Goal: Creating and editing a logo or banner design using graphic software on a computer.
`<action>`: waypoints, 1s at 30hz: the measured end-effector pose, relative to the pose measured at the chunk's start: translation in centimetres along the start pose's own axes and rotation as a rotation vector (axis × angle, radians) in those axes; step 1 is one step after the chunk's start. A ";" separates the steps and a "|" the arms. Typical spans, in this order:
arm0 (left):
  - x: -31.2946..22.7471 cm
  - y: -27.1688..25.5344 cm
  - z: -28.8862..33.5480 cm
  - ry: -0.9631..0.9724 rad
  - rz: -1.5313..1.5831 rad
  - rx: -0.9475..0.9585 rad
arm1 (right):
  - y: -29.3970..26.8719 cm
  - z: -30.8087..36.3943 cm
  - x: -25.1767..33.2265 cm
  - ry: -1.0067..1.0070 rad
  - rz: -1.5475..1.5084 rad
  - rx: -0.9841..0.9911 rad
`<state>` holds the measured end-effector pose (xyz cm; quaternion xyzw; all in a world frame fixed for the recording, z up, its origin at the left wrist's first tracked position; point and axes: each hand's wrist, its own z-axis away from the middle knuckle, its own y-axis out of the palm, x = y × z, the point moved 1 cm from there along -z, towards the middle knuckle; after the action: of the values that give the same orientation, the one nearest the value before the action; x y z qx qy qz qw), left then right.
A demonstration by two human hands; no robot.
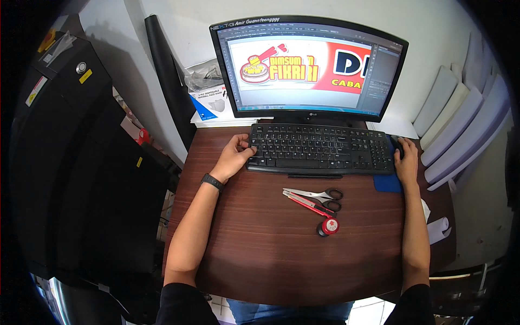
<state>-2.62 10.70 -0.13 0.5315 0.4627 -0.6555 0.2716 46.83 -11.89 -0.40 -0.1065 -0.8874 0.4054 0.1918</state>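
Observation:
My left hand [235,156], a dark watch on its wrist, rests at the left end of a black keyboard [319,146]. Its thumb lies over the lower left keys and its fingers are loosely bent and apart, holding nothing. On the right, my right hand [407,158] is wrapped over a black computer mouse [398,145], mostly covered by the fingers, on a blue mouse pad [387,183]. Behind the keyboard stands a monitor [311,65], lit with a design program showing a dumpling-basket drawing and a red banner.
Scissors [319,194], a red utility knife [306,203] and a small round red-and-black object [328,227] lie on the brown desk [260,254]. A face mask box [212,103] sits left of the monitor. Large rolls [460,130] lean at right; a black machine [65,151] stands left.

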 end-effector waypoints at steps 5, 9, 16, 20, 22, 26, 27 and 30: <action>-0.2 0.0 0.1 -0.004 -0.002 0.003 | 0.2 0.0 -0.3 -0.004 -0.013 -0.011; -0.2 0.0 0.1 -0.010 -0.006 0.003 | 0.0 0.1 0.0 0.001 -0.010 -0.011; 0.2 0.0 -0.2 -0.003 0.007 0.017 | 0.1 0.0 -0.2 -0.013 -0.004 -0.008; 0.5 -0.1 -0.3 0.004 0.007 0.007 | 0.1 0.0 0.0 -0.006 -0.015 -0.010; 0.4 -0.1 -0.3 0.006 0.011 0.009 | 0.1 0.0 -0.1 -0.006 -0.016 -0.009; 0.1 0.0 -0.1 0.003 0.001 0.008 | 0.1 0.0 -0.1 -0.002 -0.013 -0.010; 0.1 -0.1 -0.1 0.001 0.000 0.007 | 0.1 0.0 0.0 0.003 -0.014 -0.008; 0.0 0.0 0.0 0.000 0.003 0.008 | 0.1 0.0 -0.2 -0.009 -0.012 -0.009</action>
<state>-2.64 10.73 -0.12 0.5333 0.4592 -0.6569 0.2706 47.00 -11.89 -0.50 -0.1000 -0.8907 0.4008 0.1897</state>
